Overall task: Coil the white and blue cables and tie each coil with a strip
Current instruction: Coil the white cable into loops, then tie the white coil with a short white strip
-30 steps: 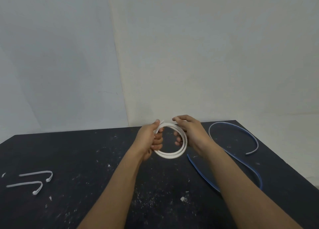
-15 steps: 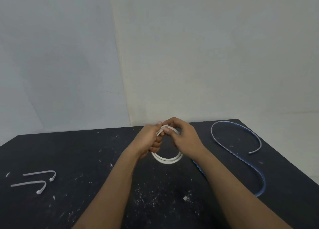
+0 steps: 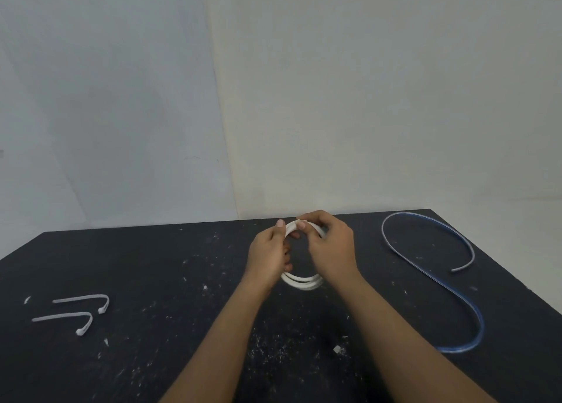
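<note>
The white cable (image 3: 301, 282) is wound into a small coil that I hold upright above the middle of the black table. My left hand (image 3: 269, 255) grips the coil's left side, thumb on top. My right hand (image 3: 333, 247) pinches the coil's top and covers its right side. The blue cable (image 3: 431, 278) lies loose in an S shape on the right of the table, apart from both hands. Two white strips, one (image 3: 83, 300) behind the other (image 3: 65, 319), lie bent at the left.
The black table (image 3: 170, 269) is speckled with white crumbs and ends at a far edge just behind my hands. Its right edge runs close past the blue cable. A pale wall stands behind.
My right hand has slid from the coil's right side up to its top, beside my left thumb. The coil stays in both hands at about the same place.
</note>
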Demonstrator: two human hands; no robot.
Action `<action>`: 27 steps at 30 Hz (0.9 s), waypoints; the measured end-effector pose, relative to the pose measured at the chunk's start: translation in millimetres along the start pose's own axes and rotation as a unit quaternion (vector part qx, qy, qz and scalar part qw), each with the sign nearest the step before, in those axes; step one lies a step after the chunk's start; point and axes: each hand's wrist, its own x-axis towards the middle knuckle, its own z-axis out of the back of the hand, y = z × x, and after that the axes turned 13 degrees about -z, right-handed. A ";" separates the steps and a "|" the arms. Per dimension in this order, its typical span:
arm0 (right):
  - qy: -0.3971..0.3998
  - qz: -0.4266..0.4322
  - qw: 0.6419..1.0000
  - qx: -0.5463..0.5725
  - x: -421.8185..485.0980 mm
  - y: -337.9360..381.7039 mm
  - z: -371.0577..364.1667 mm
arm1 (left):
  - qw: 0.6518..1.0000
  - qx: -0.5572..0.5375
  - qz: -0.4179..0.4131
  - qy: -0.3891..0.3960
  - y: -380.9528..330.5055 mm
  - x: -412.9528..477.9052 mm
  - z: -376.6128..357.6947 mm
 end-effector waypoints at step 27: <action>0.233 -0.048 0.955 -0.179 -29.6 18.0 -182.4 | 0.925 0.299 -0.046 -0.229 14.6 -20.2 218.9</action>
